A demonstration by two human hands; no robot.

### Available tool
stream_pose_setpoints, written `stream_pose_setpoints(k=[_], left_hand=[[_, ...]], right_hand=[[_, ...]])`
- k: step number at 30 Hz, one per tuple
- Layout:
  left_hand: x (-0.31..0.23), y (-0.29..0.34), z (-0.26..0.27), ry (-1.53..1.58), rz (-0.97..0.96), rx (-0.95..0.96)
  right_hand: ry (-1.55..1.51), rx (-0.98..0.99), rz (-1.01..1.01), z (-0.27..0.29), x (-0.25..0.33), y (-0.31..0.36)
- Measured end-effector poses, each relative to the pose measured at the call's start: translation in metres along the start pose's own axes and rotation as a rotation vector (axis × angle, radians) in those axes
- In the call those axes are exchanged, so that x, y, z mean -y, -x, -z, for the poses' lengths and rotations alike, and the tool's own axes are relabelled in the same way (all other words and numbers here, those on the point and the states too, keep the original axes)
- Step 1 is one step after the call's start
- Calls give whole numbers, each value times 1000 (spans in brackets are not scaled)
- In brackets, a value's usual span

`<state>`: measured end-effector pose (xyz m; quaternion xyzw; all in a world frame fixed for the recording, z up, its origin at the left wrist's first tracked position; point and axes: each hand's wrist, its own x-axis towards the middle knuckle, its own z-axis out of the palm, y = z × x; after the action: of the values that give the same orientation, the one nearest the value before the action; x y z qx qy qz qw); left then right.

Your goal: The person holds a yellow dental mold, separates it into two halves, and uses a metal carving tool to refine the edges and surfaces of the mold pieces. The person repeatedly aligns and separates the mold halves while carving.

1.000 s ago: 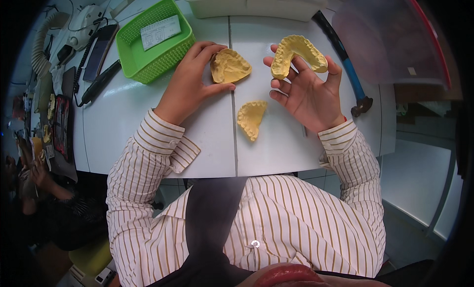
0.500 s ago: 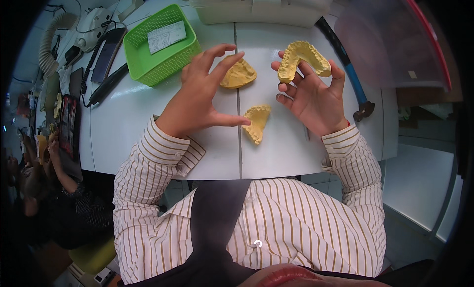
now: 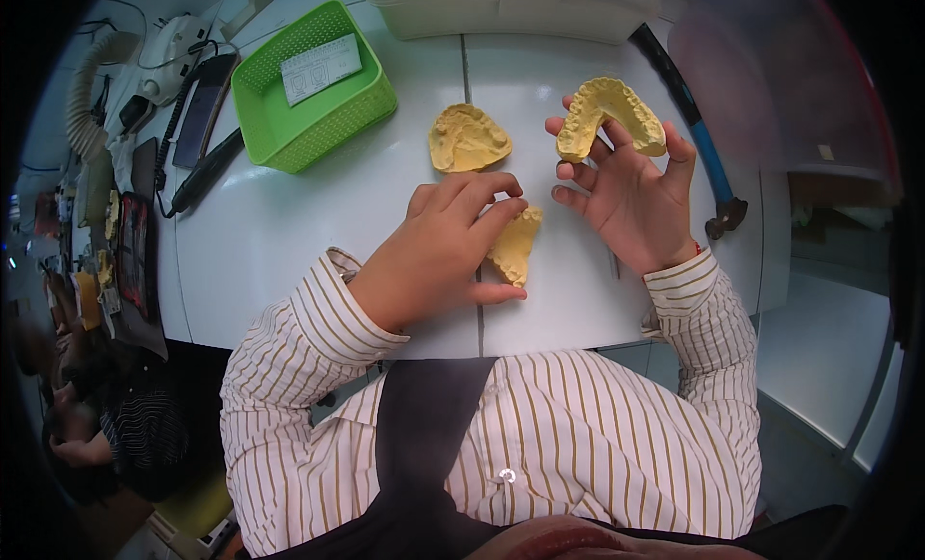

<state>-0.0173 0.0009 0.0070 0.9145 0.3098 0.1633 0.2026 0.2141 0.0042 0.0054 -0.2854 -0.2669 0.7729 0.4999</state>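
A yellow horseshoe-shaped dental cast [image 3: 611, 109], with a row of teeth along its curve, rests in my right hand [image 3: 633, 186]. The fingers of that hand curl behind the cast and hold it above the table, palm up. My left hand [image 3: 445, 237] reaches over a smaller yellow partial dental cast [image 3: 515, 248] on the table. Its thumb is at the near end of this piece and its fingertips at the far end; the palm side is hidden. Beyond the left hand a third dental cast [image 3: 470, 138], broad and darker yellow, lies on the table.
A green plastic basket [image 3: 285, 144] with a printed paper slip [image 3: 321, 71] stands at the far left. A blue-handled hammer [image 3: 711, 165] lies at the right beside a clear red-rimmed bin. A translucent box [image 3: 540, 13] stands at the back; a black handpiece [image 3: 202, 178] lies left.
My left hand has moved nearer and come down around the partial cast, uncovering the broad cast behind. My right hand still holds the horseshoe-shaped cast, a little farther right in view.
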Motion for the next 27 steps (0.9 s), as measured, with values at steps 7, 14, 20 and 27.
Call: stream_pose_setpoints(k=[7,14,20,27], left_hand=[[6,-2,3,160,-29,-139],[0,-2,9,482,170,-91],[-5,-4,-2,878,261,-169],[-6,-7,-5,1399,314,-116]], right_hand=[[213,-81,52,-16,-2,12],[439,101,475,-13,-11,15],[734,513,755,1,-13,11],[779,500,776,-5,-22,18]])
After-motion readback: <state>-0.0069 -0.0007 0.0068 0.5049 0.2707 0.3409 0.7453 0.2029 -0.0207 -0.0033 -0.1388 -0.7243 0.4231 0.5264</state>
